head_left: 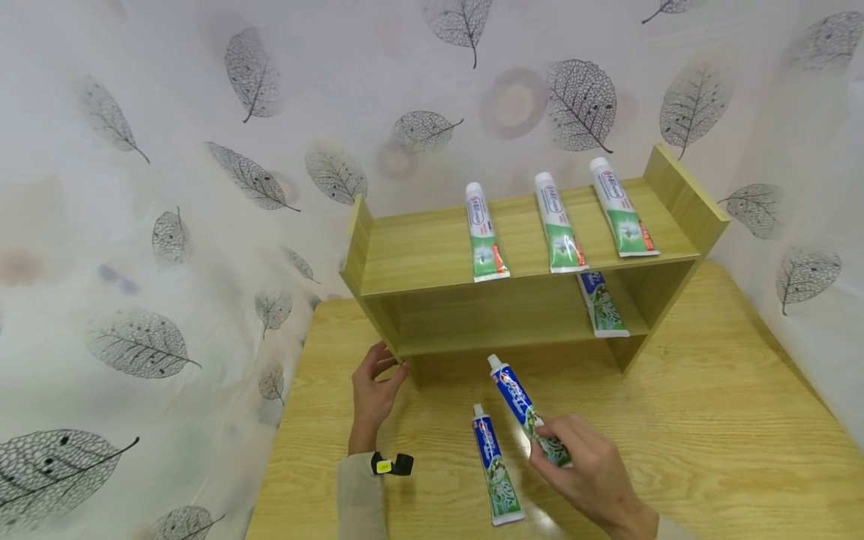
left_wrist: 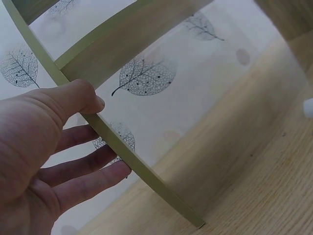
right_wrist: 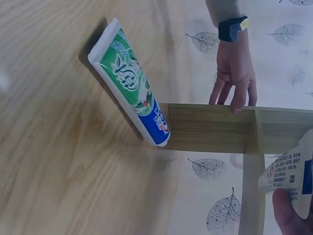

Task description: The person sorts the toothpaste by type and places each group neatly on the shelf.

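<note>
A light wooden two-tier shelf (head_left: 432, 259) stands on the wooden table (head_left: 709, 420). My left hand (head_left: 375, 382) holds the lower front edge of its left side panel (left_wrist: 124, 155), thumb (left_wrist: 80, 98) on one face and fingers (left_wrist: 93, 181) on the other. My right hand (head_left: 583, 469) grips the lower end of a blue and green toothpaste tube (head_left: 518, 397), cap tilted toward the shelf. A second such tube (head_left: 495, 472) lies flat on the table just left of that hand, also seen in the right wrist view (right_wrist: 129, 83). The held tube (right_wrist: 293, 171) shows at that view's right edge.
Three white and green tubes (head_left: 486, 234) (head_left: 559, 223) (head_left: 622, 208) lie side by side on the top board. Another blue tube (head_left: 601, 304) lies at the right end of the lower board. Leaf-patterned sheeting (head_left: 169, 225) hangs close behind and on both sides.
</note>
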{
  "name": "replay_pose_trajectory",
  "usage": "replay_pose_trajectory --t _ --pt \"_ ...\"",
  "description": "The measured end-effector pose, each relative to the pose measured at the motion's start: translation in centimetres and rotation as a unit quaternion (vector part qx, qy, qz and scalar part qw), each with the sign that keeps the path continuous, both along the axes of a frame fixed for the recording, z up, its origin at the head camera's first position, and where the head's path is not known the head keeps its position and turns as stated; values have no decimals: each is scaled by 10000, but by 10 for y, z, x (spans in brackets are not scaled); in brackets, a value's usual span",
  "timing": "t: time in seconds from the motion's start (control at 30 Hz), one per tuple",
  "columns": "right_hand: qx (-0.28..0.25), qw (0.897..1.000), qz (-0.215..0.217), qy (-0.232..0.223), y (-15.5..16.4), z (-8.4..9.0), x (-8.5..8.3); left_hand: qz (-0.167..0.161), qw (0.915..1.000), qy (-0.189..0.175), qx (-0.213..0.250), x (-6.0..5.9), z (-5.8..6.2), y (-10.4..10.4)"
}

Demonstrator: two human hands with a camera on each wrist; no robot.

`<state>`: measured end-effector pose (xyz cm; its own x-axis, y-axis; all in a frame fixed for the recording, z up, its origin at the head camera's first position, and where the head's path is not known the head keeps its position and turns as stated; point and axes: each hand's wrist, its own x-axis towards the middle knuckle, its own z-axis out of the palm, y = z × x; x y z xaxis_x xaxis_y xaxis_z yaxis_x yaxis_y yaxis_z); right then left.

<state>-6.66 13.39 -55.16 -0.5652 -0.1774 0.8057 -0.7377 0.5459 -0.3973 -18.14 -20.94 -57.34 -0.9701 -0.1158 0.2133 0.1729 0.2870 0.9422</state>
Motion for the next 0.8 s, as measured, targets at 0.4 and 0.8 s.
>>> replay_pose_trajectory --t 0.4,0.8 --pt "-230 9983 -220 482 6 27 -15 28 10000 -9 -2 0 -1 0" --pt "-442 9970 -626 69 20 38 -40 24 10000 70 25 0 -1 1"
